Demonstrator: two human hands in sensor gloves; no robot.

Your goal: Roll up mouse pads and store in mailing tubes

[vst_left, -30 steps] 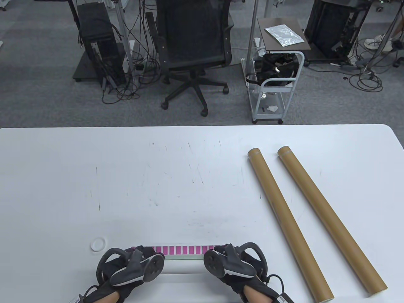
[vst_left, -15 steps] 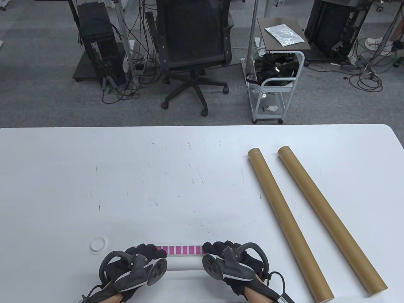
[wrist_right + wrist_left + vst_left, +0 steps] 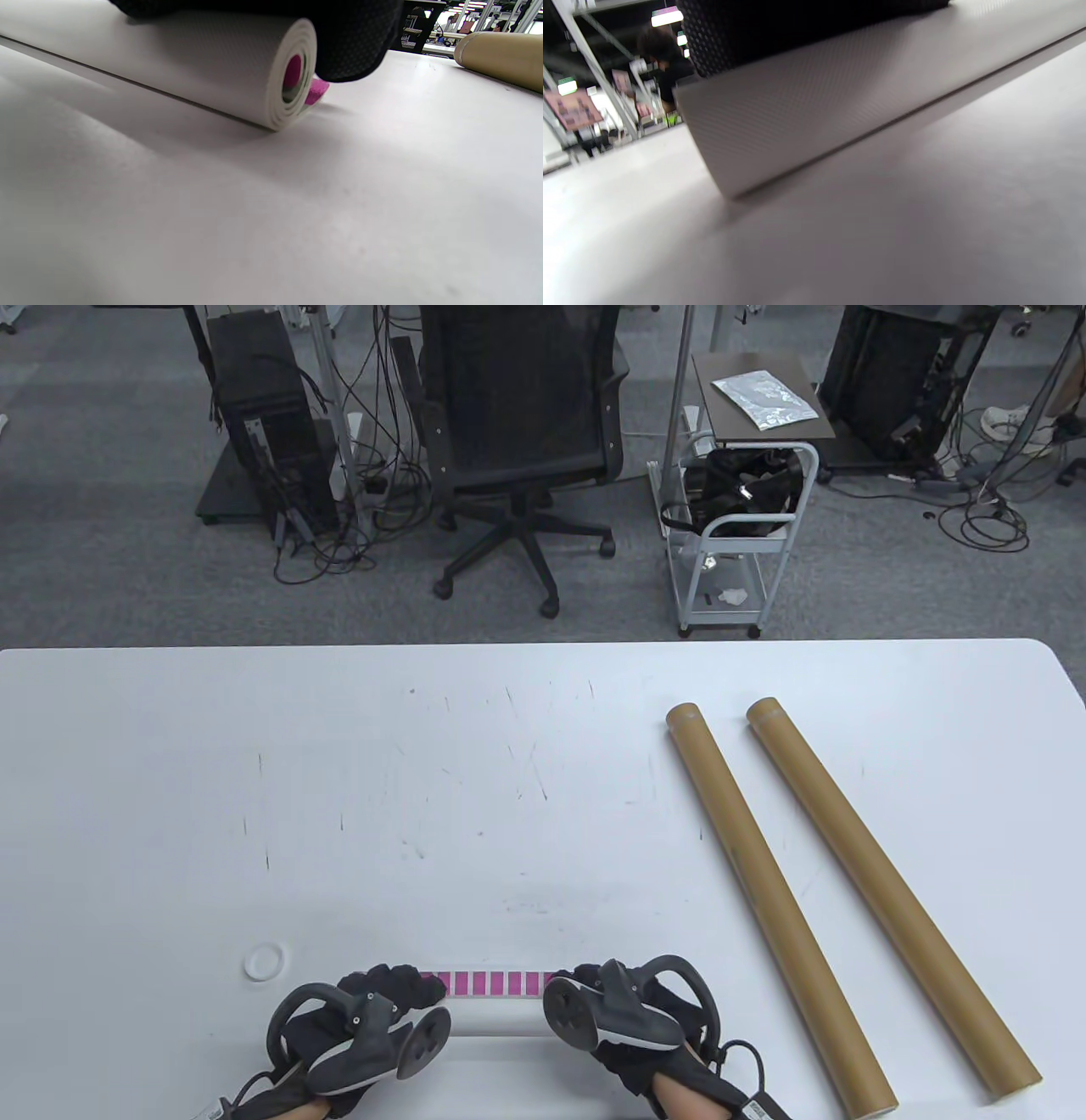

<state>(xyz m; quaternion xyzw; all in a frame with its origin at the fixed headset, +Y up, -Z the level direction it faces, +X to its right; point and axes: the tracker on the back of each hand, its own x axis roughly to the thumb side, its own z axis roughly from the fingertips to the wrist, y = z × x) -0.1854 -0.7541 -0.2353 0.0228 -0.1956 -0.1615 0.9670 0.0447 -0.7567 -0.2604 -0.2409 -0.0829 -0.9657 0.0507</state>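
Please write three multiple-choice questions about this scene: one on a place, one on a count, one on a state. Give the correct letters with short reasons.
1. Where do the mailing tubes lie?
A. right part of the table
B. left part
C. on the chair

2. How many mailing tubes are there?
A. one
B. two
C. four

3. In what state is the mouse pad?
A. flat
B. almost fully rolled
C. inside a tube

Answers:
1 A: both lie right of the hands, one beside the other.
2 B: two brown tubes show.
3 B: the mouse pad shows spiral layers under the right hand; only a pink strip remains flat.
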